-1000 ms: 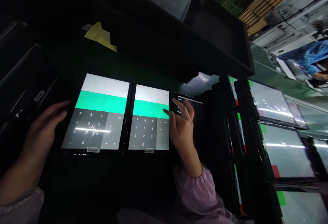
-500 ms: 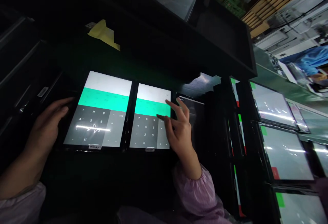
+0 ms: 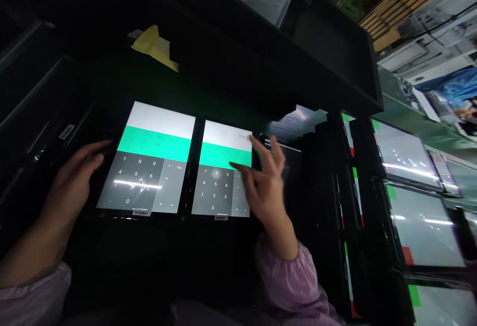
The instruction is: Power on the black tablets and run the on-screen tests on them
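Note:
Two tablets lie side by side on a black surface, both showing a calculator with a white band, a green band and a grey keypad. My left hand (image 3: 72, 184) rests with its fingertips at the left edge of the left tablet (image 3: 145, 164). My right hand (image 3: 264, 184), slightly blurred, is spread over the right side of the second tablet (image 3: 219, 167), with a fingertip at its green band. A dark third device (image 3: 283, 154) lies just beyond, partly hidden by that hand. Neither hand holds anything.
A yellow paper strip (image 3: 154, 47) lies above the tablets, below a black shelf (image 3: 316, 52). Further tablets with green and red tags (image 3: 421, 226) stand in rows at right. A person in a blue sleeve (image 3: 447, 90) works at a green bench in the far right corner.
My right hand has moved left from the dark device onto the second tablet, and its fingers have spread. My left hand has stayed in place. Small text has appeared on the second tablet's white band.

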Tool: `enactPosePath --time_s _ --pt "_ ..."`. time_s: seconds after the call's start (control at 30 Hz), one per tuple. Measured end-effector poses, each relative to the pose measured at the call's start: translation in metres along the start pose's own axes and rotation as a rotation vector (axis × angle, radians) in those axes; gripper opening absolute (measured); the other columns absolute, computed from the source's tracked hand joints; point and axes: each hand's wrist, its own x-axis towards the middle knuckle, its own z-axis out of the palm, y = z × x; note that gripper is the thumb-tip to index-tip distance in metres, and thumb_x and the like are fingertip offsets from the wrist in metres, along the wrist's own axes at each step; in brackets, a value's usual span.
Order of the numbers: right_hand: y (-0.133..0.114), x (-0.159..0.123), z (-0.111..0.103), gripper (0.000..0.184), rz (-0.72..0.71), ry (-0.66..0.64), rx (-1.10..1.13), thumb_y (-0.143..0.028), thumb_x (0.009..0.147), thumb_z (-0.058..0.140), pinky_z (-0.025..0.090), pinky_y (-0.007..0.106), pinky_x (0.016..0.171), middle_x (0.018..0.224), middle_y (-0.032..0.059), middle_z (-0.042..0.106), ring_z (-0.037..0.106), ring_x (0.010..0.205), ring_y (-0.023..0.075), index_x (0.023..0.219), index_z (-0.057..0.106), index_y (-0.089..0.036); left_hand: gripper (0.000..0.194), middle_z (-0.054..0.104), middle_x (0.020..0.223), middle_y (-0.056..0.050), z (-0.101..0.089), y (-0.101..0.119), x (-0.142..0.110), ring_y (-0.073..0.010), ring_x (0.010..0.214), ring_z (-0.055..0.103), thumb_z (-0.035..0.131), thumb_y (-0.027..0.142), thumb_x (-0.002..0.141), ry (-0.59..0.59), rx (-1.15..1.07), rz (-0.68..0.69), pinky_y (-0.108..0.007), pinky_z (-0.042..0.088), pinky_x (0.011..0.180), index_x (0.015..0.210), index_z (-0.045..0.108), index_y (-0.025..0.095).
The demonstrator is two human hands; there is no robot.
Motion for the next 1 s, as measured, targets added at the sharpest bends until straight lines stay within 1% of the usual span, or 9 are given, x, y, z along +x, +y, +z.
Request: enactPosePath --time_s 0.1,0.23,0.33,0.47,0.53,0.67,0.8,0.9,1.0 --pt "0.022 -0.001 -0.011 0.043 0.137 0.114 -0.055 -0.030 0.106 0.047 0.036 0.075 0.118 0.153 0.0093 0.057 0.026 0.157 0.0440 0.085 0.084 -0.022 0.047 0.070 0.137 0.001 0.001 0.005 -0.003 -0.0312 0.136 0.057 0.060 0.043 0.088 0.007 0.028 -0.006 -0.050 0.040 0.123 0.129 0.073 0.026" --pt "0.033 -0.004 -0.004 0.043 0.159 0.084 -0.074 -0.027 0.104 0.047 0.036 0.077 0.117 0.150 0.0120 0.058 0.025 0.156 0.0452 0.081 0.083 -0.019 0.048 0.071 0.134 0.000 0.002 0.007 -0.002 -0.0314 0.133 0.060 0.061 0.042 0.086 0.019 0.007 -0.023 -0.050 0.042 0.122 0.129 0.073 0.024" --pt "0.029 -0.004 0.004 0.043 0.176 0.075 -0.063 -0.026 0.105 0.045 0.037 0.077 0.117 0.150 0.0132 0.058 0.027 0.156 0.0421 0.084 0.083 -0.020 0.048 0.071 0.134 0.001 0.002 0.008 -0.002 -0.0312 0.133 0.060 0.063 0.043 0.086 0.024 -0.006 -0.031 -0.050 0.043 0.121 0.129 0.073 0.026" --pt "0.021 -0.003 0.006 0.038 0.136 0.011 -0.027 -0.031 0.107 0.046 0.035 0.075 0.119 0.156 0.0118 0.053 0.024 0.158 0.0406 0.101 0.083 -0.022 0.046 0.072 0.133 0.001 0.003 0.010 -0.003 -0.0307 0.133 0.060 0.064 0.043 0.085 0.029 0.004 -0.030 -0.048 0.045 0.120 0.127 0.074 0.027" --pt "0.021 -0.003 0.006 0.039 0.135 0.015 -0.026 -0.030 0.107 0.046 0.036 0.074 0.119 0.156 0.0107 0.054 0.024 0.158 0.0400 0.099 0.084 -0.022 0.046 0.072 0.132 0.001 0.003 0.010 -0.004 -0.0304 0.133 0.060 0.064 0.042 0.084 0.034 -0.002 -0.025 -0.047 0.045 0.120 0.126 0.075 0.027" --pt "0.024 -0.004 0.006 0.048 0.192 0.102 -0.064 -0.026 0.106 0.044 0.041 0.072 0.117 0.145 0.0129 0.063 0.031 0.156 0.0401 0.078 0.081 -0.019 0.046 0.072 0.132 0.000 0.002 0.006 -0.002 -0.0307 0.134 0.059 0.064 0.042 0.084 0.021 0.001 0.003 -0.048 0.043 0.121 0.125 0.075 0.026" --pt "0.024 -0.006 0.009 0.042 0.159 0.081 -0.054 -0.028 0.107 0.044 0.042 0.072 0.116 0.148 0.0147 0.061 0.030 0.156 0.0412 0.095 0.083 -0.019 0.044 0.073 0.130 -0.001 0.002 -0.001 0.000 -0.0317 0.130 0.062 0.065 0.041 0.085 0.008 -0.022 -0.002 -0.051 0.043 0.120 0.124 0.075 0.025" --pt "0.019 -0.005 0.012 0.040 0.132 0.047 -0.033 -0.029 0.107 0.045 0.039 0.076 0.115 0.150 0.0126 0.059 0.027 0.157 0.0423 0.098 0.083 -0.021 0.043 0.071 0.134 -0.004 0.006 -0.005 -0.002 -0.0312 0.130 0.062 0.058 0.040 0.091 0.033 -0.152 0.007 -0.053 0.041 0.122 0.126 0.074 0.022" --pt "0.001 0.000 0.015 0.041 0.138 0.093 0.004 -0.032 0.108 0.044 0.042 0.076 0.112 0.145 0.0124 0.063 0.034 0.153 0.0413 0.100 0.083 -0.022 0.047 0.066 0.144 -0.006 0.011 -0.011 -0.006 -0.0292 0.139 0.056 0.051 0.040 0.095 0.017 -0.305 0.001 -0.048 0.035 0.126 0.131 0.071 0.017"
